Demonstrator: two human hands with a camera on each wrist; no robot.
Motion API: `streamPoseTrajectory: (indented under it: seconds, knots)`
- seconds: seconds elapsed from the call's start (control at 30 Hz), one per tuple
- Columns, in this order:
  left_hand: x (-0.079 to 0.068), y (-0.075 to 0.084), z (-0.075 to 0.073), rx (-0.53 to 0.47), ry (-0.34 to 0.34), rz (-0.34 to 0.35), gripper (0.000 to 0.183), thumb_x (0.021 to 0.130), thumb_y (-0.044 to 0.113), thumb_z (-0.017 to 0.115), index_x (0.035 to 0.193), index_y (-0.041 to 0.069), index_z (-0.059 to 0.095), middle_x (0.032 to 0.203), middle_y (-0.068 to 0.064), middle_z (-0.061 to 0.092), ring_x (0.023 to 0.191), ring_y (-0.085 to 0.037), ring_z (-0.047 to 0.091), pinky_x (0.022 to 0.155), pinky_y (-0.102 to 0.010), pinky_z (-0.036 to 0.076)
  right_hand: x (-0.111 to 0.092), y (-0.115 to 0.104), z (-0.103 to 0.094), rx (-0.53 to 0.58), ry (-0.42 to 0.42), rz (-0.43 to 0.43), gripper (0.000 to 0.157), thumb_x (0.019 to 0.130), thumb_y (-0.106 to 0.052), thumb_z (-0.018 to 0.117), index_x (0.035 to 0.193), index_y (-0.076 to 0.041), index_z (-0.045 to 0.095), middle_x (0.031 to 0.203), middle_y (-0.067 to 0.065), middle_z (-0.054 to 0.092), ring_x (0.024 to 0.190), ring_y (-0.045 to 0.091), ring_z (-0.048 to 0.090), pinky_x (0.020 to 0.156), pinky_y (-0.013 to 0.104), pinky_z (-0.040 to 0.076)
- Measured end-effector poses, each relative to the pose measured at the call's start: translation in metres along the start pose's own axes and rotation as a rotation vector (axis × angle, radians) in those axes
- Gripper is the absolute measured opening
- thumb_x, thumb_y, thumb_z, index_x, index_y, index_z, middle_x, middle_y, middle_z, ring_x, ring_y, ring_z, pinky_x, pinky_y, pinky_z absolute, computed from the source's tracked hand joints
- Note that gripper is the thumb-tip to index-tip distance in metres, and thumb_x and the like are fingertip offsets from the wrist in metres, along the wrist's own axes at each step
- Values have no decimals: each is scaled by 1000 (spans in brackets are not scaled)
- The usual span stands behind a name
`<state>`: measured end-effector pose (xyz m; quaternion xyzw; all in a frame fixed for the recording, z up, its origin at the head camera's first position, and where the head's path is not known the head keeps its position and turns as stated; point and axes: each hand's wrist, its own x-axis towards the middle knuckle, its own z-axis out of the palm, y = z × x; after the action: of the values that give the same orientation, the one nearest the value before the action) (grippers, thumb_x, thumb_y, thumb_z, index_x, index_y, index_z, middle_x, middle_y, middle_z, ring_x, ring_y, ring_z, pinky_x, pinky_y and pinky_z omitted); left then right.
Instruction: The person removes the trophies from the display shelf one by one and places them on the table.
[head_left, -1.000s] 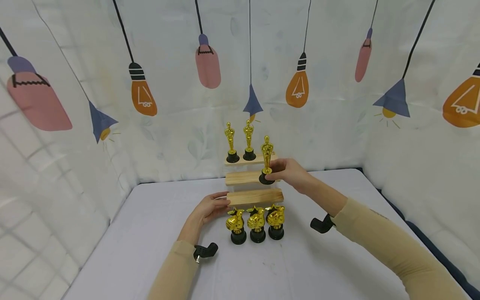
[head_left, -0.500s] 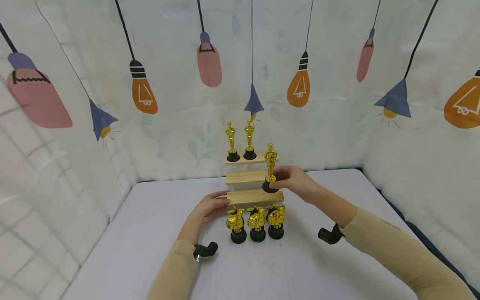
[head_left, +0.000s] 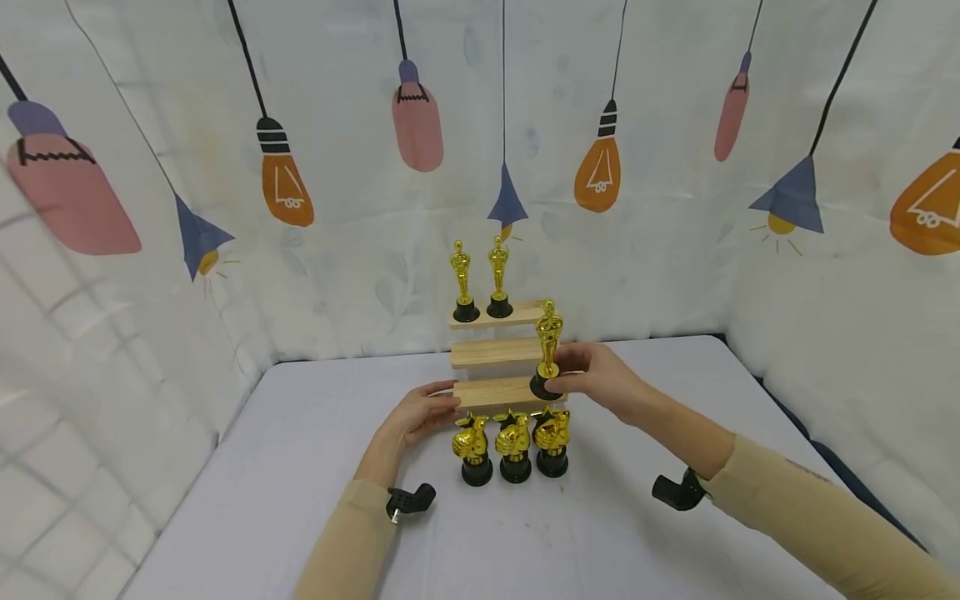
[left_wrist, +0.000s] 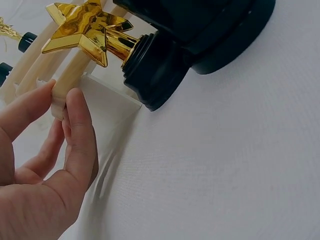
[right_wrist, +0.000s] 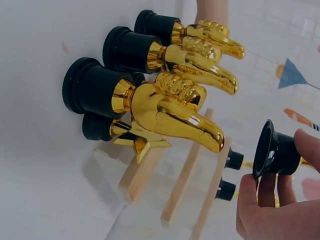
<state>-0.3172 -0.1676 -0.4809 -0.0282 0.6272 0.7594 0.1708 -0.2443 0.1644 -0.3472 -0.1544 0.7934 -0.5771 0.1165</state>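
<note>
My right hand (head_left: pixel 603 383) grips a gold figure trophy (head_left: pixel 549 333) by its black base, holding it upright in front of the right end of a wooden tiered shelf (head_left: pixel 487 393). In the right wrist view the hollow underside of that black base (right_wrist: pixel 267 150) shows between thumb and fingers. My left hand (head_left: pixel 420 414) pinches the left end of the lowest board (left_wrist: pixel 67 82). Two similar figure trophies (head_left: pixel 498 275) stand on the top board, at its left and middle. The middle and lowest boards carry nothing visible.
A row of three gold thumbs-up trophies (head_left: pixel 513 442) with black bases stands before the shelf on the white tablecloth (head_left: pixel 585 542). Star trophies (right_wrist: pixel 140 140) stand close behind them, mostly hidden in the head view. A patterned curtain (head_left: pixel 337 275) hangs behind the table.
My right hand has brought the figure trophy down and slightly right, from near the upper boards to the level of the lowest board. The left hand stays at the board's end.
</note>
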Motion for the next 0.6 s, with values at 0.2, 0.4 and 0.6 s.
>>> streamPoseTrajectory:
  seconds: [0.2, 0.4, 0.6]
  knots:
    - [-2, 1, 1, 28, -1, 9, 61, 95, 0, 71, 150, -3, 45, 138, -28, 56, 101, -24, 70, 85, -32, 60, -10, 0, 5, 26, -10, -24, 40, 92, -10, 76, 127, 4, 63, 120, 13, 66, 114, 27, 59, 96, 37, 53]
    - [-3, 0, 3, 45, 11, 28, 60, 95, 0, 71, 149, -4, 46, 136, -27, 58, 100, -23, 70, 86, -33, 60, -20, 2, 13, 42, 9, -38, 39, 91, -8, 78, 126, 2, 64, 119, 12, 67, 113, 28, 62, 96, 37, 55]
    - [-3, -2, 5, 77, 39, 51, 59, 94, 1, 71, 148, -5, 47, 134, -27, 59, 100, -23, 69, 87, -34, 59, -27, 2, 18, 43, -5, -43, 40, 91, -10, 78, 126, 2, 64, 118, 11, 66, 114, 29, 62, 96, 38, 55]
